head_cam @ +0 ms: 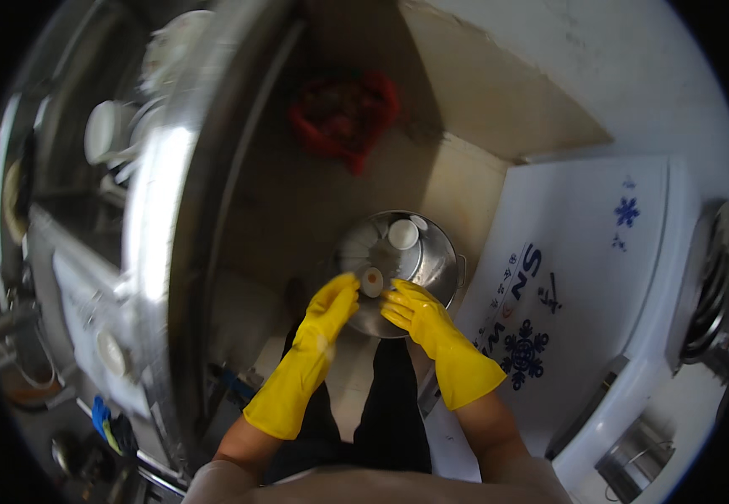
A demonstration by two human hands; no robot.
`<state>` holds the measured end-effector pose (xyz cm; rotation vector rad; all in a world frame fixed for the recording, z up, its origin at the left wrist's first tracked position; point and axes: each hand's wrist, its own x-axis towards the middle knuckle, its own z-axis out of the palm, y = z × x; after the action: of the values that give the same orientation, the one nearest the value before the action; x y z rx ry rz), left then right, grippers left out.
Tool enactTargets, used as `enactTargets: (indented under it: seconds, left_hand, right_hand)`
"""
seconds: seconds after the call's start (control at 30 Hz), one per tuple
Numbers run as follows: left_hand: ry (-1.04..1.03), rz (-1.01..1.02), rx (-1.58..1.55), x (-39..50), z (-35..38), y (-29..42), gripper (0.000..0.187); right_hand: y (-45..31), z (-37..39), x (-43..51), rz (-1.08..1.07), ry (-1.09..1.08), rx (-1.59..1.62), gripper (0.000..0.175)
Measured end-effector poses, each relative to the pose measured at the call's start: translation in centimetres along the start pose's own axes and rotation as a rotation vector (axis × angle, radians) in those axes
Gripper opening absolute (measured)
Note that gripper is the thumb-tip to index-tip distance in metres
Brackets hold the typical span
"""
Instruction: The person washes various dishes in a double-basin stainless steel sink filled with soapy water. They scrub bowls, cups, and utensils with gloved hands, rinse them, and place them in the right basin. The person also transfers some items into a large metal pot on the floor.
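Both my hands wear long yellow rubber gloves over a round stainless steel pot [445, 258] on the floor before my legs. My left hand [334, 299] pinches the edge of a small white oval dish [372, 282], which has an orange spot in its middle. My right hand [410, 307] has curled fingers close to the dish's other side; whether they grip it is unclear. Farther back in the pot sits a round white cup [403, 234], with a smaller white piece [418, 222] beside it. Glare and blur hide the rest of the pot's contents.
To my right stands a white chest freezer [582, 252] bearing blue snowflakes and writing. A steel counter [163, 189] runs along my left, carrying white bowls [105, 132] and plates [178, 47]. Beyond the pot, a red plastic bag [364, 142] of mixed scraps lies on the floor.
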<state>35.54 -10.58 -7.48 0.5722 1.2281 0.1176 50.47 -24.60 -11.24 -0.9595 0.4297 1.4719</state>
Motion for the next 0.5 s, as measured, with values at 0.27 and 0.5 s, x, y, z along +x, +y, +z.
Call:
enactTargets:
  seconds: [0.27,0.5]
  left_hand:
    - [0.499,-0.364,0.485,27.3,-4.2,-23.4,0.086]
    - [0.475,-0.039,1.073,38.7,-4.8,-24.4,0.108]
  right_hand:
    - [6.6,-26.8,19.1,0.238,0.784,-0.025,0.052]
    - [8.3,-35.4,35.3,-0.015,0.661,-0.231,0.072]
